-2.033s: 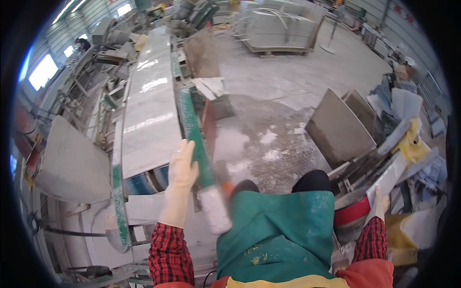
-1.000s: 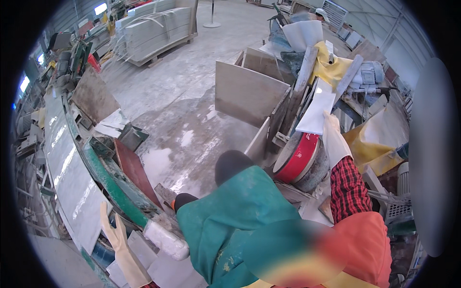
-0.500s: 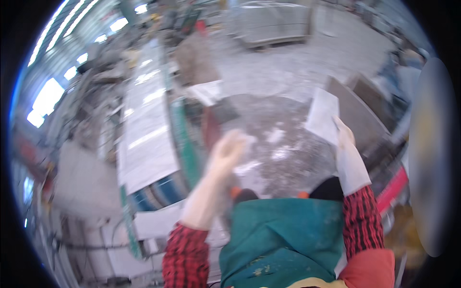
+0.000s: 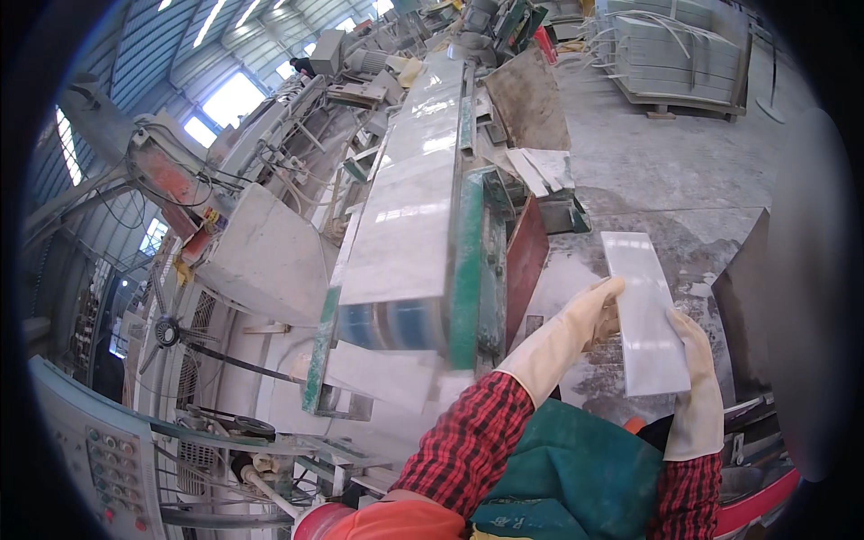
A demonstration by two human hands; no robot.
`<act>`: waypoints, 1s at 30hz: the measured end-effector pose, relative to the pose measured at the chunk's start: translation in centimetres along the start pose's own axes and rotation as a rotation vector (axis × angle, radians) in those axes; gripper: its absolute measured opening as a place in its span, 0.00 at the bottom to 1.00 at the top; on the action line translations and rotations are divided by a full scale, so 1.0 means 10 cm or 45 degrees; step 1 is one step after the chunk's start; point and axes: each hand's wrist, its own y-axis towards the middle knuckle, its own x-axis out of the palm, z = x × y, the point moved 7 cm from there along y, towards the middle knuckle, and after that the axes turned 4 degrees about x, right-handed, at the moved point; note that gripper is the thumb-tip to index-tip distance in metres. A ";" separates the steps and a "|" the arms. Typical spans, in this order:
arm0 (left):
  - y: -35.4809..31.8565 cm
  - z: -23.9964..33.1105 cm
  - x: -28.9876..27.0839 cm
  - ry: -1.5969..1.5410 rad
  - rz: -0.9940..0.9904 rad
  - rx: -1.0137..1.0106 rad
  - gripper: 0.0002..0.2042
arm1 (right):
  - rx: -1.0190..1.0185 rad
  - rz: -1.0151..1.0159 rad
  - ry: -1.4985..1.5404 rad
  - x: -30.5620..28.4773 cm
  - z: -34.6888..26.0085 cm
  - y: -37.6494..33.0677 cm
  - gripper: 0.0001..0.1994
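A white rectangular stone tile is held flat in front of me, between both gloved hands. My left hand in a cream rubber glove grips its left long edge. My right hand, also gloved, holds its lower right edge. Red checked sleeves and a green apron fill the lower part of the view. The tile hangs just to the right of a long machine bed carrying pale stone slabs, with a green rail along its side.
A grey control panel sits at the lower left. Cables, a pale housing and frames crowd the left. A dark board leans by the rail. Wet concrete floor spreads to the right, with stacked slabs at the back.
I have turned back from the slab stack on the right toward the machine. The right hand brought a white tile along, and the left hand has come over to grip it too.
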 end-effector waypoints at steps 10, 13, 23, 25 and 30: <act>-0.67 0.78 -0.17 0.032 0.321 0.577 0.18 | -0.301 0.070 0.222 0.00 -0.23 -0.01 0.23; -1.23 1.23 -0.59 0.136 0.417 0.884 0.19 | -0.201 0.346 0.529 -0.49 -0.06 0.12 0.20; -3.18 1.65 -2.63 -0.315 0.907 1.168 0.17 | -0.124 0.321 0.404 -0.29 0.08 0.09 0.17; -3.26 1.55 -2.99 -0.408 1.082 1.121 0.14 | -0.081 0.384 0.342 -0.29 0.12 0.11 0.16; -3.31 1.36 -3.36 -0.366 1.305 1.045 0.11 | -0.021 0.406 0.312 -0.41 0.22 0.23 0.16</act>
